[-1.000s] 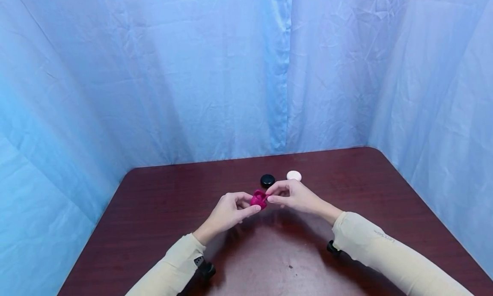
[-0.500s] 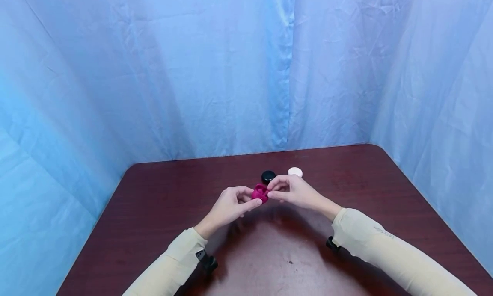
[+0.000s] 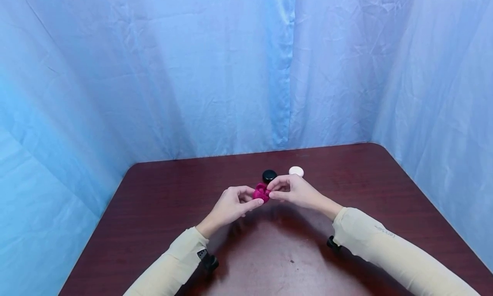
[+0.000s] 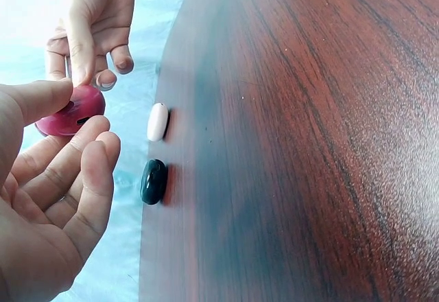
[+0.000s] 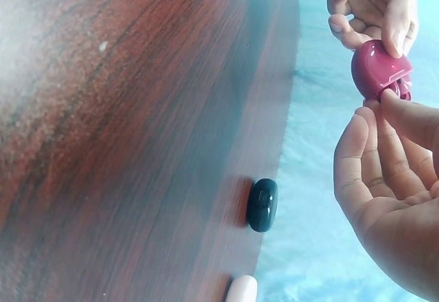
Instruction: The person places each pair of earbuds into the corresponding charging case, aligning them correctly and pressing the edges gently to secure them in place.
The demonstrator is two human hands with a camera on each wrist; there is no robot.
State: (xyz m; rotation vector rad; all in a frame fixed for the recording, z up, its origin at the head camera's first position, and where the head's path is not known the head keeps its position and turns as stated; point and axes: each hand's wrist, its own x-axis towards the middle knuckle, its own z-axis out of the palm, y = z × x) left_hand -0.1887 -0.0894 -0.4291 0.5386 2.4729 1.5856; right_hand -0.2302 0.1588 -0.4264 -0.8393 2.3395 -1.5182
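In the head view, a magenta earbud case (image 3: 260, 195) stands with its lid up, held above the table. My left hand (image 3: 229, 206) grips its body between thumb and fingers. At the open side of the case, my right hand (image 3: 294, 192) pinches what looks like a small magenta earbud (image 3: 268, 193) between thumb and index finger; the fingertips mostly hide it. The right wrist view shows the case's glossy shell (image 5: 376, 68) and the right thumb at its opening. Behind the hands, a black round case (image 3: 269, 176) and a white round case (image 3: 296, 171) lie on the table.
The dark red wooden table (image 3: 154, 219) has rounded far corners. Light blue curtains (image 3: 215, 73) hang along its back and sides. A black wrist strap device (image 3: 209, 261) is on the left sleeve, and another (image 3: 333, 243) on the right.
The right fingertips have come closer in to the magenta case, which has turned slightly in the left hand. The black and white cases stay put; the head view has shifted a little.
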